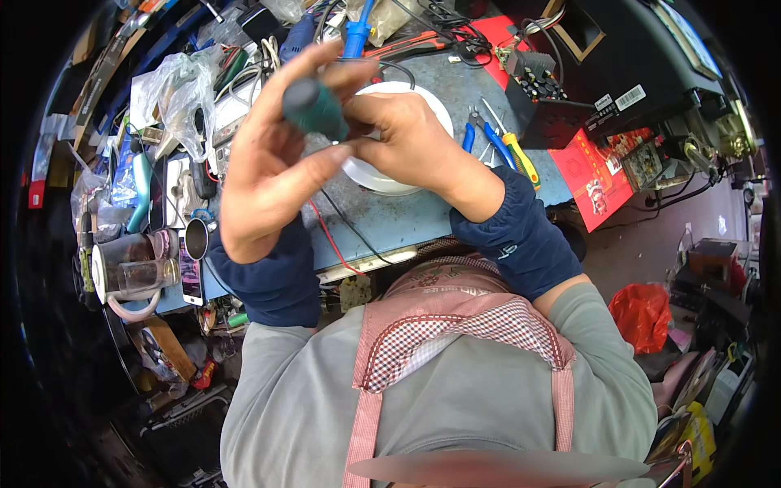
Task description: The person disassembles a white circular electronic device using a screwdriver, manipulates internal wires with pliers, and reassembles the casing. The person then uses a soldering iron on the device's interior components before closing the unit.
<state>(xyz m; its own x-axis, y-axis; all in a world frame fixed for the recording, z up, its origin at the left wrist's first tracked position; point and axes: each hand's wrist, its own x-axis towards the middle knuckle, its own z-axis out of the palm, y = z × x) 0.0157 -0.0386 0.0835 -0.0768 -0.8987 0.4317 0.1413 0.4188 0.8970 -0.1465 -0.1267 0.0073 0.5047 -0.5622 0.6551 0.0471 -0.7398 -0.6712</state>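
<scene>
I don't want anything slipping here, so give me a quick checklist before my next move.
1. Green-handled tool in left hand: ok.
2. Tool tip seated: cannot tell, hidden by the hands.
3. Right hand holding a part: cannot tell, its fingertips are covered.
4. Red wire back from the bench edge: not ok, it reaches the front edge.
5. Blue-handled pliers clear of both hands: ok, lying to the right.

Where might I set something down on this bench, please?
The bench is bare between the white round piece and the front edge, right of the black wire, and between yellow screwdriver and red card. Left is crowded: plastic bag, phone.
</scene>
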